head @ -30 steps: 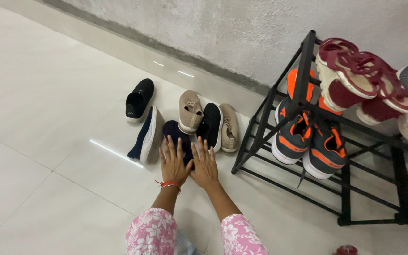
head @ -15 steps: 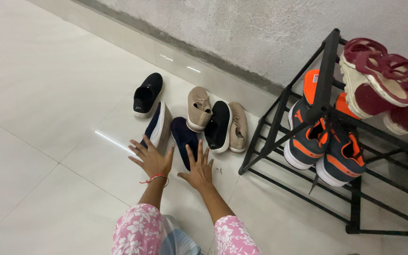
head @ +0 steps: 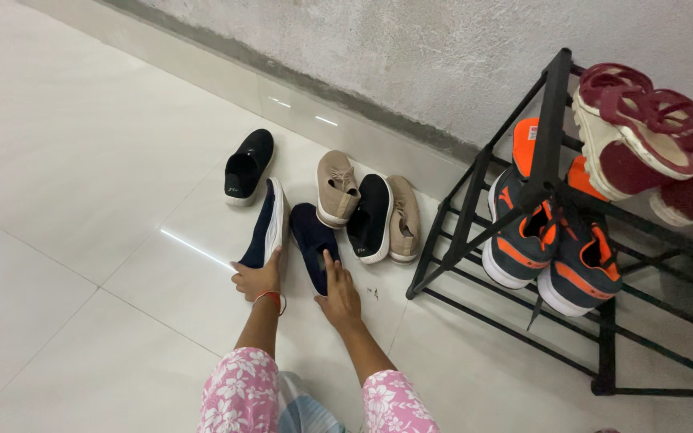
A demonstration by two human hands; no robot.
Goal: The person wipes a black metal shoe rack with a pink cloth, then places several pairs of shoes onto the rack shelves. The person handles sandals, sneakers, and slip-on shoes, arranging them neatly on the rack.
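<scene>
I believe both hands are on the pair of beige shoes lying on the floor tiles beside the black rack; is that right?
Not quite: the head view shows the left hand and right hand on the pair of navy shoes, one navy shoe on its side and the other sole-down. The beige shoes lie untouched just behind them, beside the black rack.

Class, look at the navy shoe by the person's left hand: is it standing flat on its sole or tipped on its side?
Tipped on its side. The navy shoe shows its white sole edge facing sideways, with the left hand gripping its heel end.

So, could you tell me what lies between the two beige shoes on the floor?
In the head view, one black shoe lies between the beige shoes, touching both.
</scene>
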